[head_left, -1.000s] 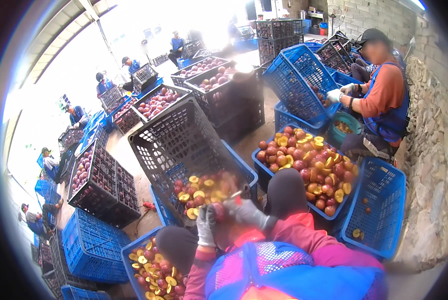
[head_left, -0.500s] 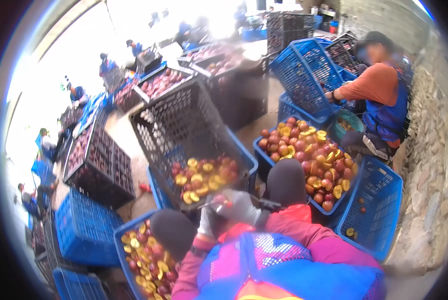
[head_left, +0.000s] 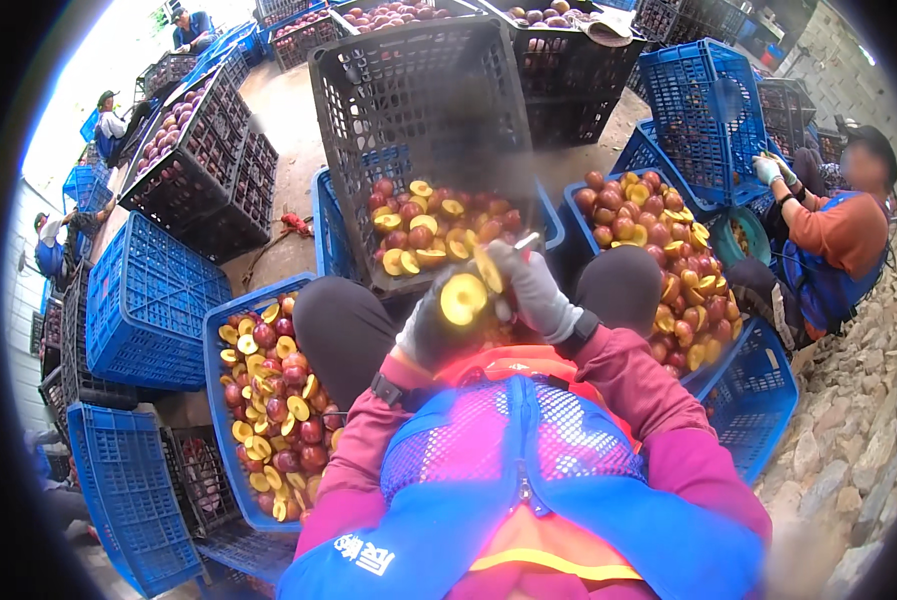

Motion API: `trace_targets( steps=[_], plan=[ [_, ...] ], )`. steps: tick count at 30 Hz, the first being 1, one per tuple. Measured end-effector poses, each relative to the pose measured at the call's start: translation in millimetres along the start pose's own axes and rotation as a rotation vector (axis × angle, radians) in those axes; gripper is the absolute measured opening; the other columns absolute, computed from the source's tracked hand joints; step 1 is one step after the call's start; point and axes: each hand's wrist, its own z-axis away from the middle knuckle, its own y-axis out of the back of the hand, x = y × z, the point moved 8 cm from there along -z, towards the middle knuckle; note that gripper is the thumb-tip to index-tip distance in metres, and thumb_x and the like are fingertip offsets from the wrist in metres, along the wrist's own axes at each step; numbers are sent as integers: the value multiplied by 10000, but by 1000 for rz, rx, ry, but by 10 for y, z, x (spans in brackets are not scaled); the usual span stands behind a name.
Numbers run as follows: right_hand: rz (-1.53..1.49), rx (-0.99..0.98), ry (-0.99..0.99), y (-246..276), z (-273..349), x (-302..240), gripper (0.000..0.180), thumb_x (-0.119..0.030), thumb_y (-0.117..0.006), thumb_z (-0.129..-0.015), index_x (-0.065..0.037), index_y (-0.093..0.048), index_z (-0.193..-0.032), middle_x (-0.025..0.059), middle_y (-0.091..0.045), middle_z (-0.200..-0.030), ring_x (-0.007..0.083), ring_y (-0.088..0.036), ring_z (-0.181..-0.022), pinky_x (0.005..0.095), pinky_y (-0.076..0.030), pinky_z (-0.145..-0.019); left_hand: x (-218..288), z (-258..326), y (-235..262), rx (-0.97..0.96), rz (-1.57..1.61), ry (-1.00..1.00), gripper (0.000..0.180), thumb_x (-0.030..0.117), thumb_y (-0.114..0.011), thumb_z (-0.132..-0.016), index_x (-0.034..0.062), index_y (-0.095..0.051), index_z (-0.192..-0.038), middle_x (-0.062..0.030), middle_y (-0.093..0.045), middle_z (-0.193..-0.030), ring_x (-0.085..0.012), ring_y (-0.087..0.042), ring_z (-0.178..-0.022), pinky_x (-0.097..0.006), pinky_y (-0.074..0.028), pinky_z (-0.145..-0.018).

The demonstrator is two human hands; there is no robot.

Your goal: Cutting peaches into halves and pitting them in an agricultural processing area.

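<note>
Above my lap, my left hand [head_left: 431,325], in a dark-stained grey glove, is closed round a plum half [head_left: 463,299] with its yellow cut face showing. My right hand [head_left: 536,292], in a lighter grey glove, is closed close beside it. A shiny strip, seemingly a small knife [head_left: 528,241], sticks up from the right fist. Another plum half [head_left: 488,268] stands on edge between the hands; which hand bears it I cannot tell. Just beyond, a tilted black crate [head_left: 423,100] holds whole and cut plums [head_left: 421,238].
Blue crates of cut plums flank my knees, left [head_left: 213,400] and right [head_left: 580,205]. Blue empty-looking crates [head_left: 148,300] stand at left. Black crates of plums [head_left: 213,165] are stacked beyond. At right, a co-worker [head_left: 828,240] sits by a teal basin [head_left: 746,242] and a stone wall [head_left: 848,420].
My view has swung, so the crates sit elsewhere in the picture. My hands have drawn slightly apart, and two yellow cut faces now show between them. The co-worker's hands are higher against the blue crate.
</note>
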Motion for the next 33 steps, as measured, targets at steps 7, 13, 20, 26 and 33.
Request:
trace_targets(
  steps=[7,13,20,26,33],
  plan=[
    [-937,79,-284,-32,-83,582,428,-486,-564,-1134,-78,-670,-1211,59,-735,-993,131,-686,-791,256,-562,-697,-733,159,-145,54,641,511,394,469,-398,-1171,141,-615,-1140,-7,-558,-760,-127,-412,-493,-276,-393,-496],
    [-378,290,-454,142,-15,775,554,-609,-550,-1095,-79,-712,-1098,55,-704,-735,141,-538,-398,289,-436,-352,-1778,622,-186,314,956,817,439,512,-540,-1119,107,-651,-1246,-90,-713,-923,-224,-624,-607,-335,-578,-608],
    [52,274,-277,479,-689,284,503,-415,-484,-1167,9,-748,-1226,129,-763,-786,126,-573,-449,274,-451,-421,-1484,563,236,555,1595,867,398,452,-631,-1084,92,-688,-1242,-117,-765,-1077,-257,-713,-740,-404,-612,-672],
    [151,287,88,1236,-316,135,462,-360,-602,-1126,76,-736,-1200,112,-758,-797,108,-581,-478,247,-447,-460,-1345,997,1471,648,1053,793,451,517,-647,-1059,93,-715,-1199,-122,-769,-980,-289,-718,-763,-416,-595,-712],
    [-91,494,-217,1544,166,-182,351,-325,-694,-1084,11,-724,-1179,26,-687,-731,79,-568,-480,226,-400,-447,-876,1433,2944,130,-1066,958,463,457,-747,-991,52,-722,-1213,-204,-765,-1048,-429,-735,-983,-475,-575,-883]
  ],
)
